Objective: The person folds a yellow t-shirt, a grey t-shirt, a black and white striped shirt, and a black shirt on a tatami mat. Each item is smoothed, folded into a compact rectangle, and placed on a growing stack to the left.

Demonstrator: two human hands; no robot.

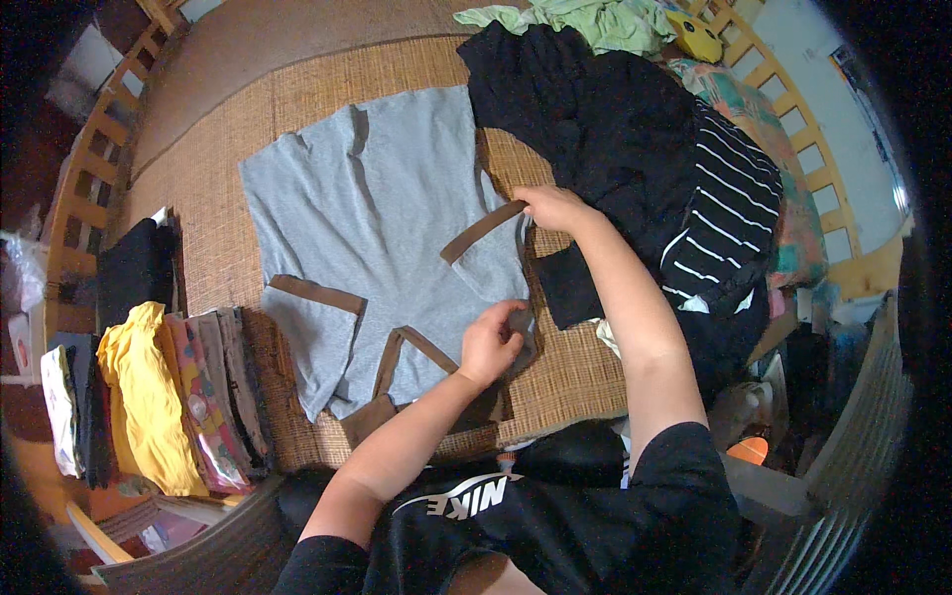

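Note:
A grey short-sleeved shirt (397, 178) with brown trim lies spread in front of me, its hem at the far side and its brown collar (369, 420) near me. Both sleeves lie turned inward over the body. My right hand (555, 210) pinches the end of the brown cuff (481, 230) at the shirt's right edge. Lower down, by the right shoulder, my left hand (488, 347) rests on the shirt with its fingers curled on the cloth; the fingertips are partly hidden. The left sleeve's brown cuff (317, 295) lies free of both hands.
Under the shirt is a woven mat (213, 248) on a bed with wooden rails (84, 213). Folded clothes, among them a yellow garment (144, 397), stand in a row at left. Black clothes (615, 119), a striped garment (729, 198) and light green cloth (605, 22) are heaped at right.

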